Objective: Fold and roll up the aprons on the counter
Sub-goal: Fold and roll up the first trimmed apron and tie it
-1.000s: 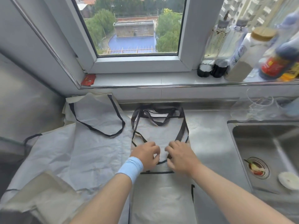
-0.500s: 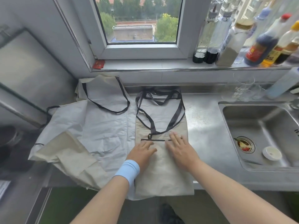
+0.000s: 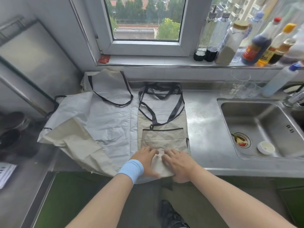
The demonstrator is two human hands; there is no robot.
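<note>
Hem of folded apron (image 3: 162, 137) beneath left hand (image 3: 144, 159) and right hand (image 3: 179, 163)

This is a home kitchen: a stainless-steel counter (image 3: 202, 129) runs under a window (image 3: 144, 18), and a steel sink (image 3: 256, 125) is set into its right end, with a tap (image 3: 294, 97) at the sink's far right corner. Food scraps sit in the drain strainer (image 3: 241, 140) and a small white lid (image 3: 265, 147) lies beside it on the sink floor. Along the right part of the windowsill (image 3: 148, 60) stand bottles of dark sauce (image 3: 256, 46) and other condiments, while clear glasses (image 3: 240, 84) and a blue-capped squeeze bottle (image 3: 279, 83) stand at the counter's back edge behind the sink.
</note>
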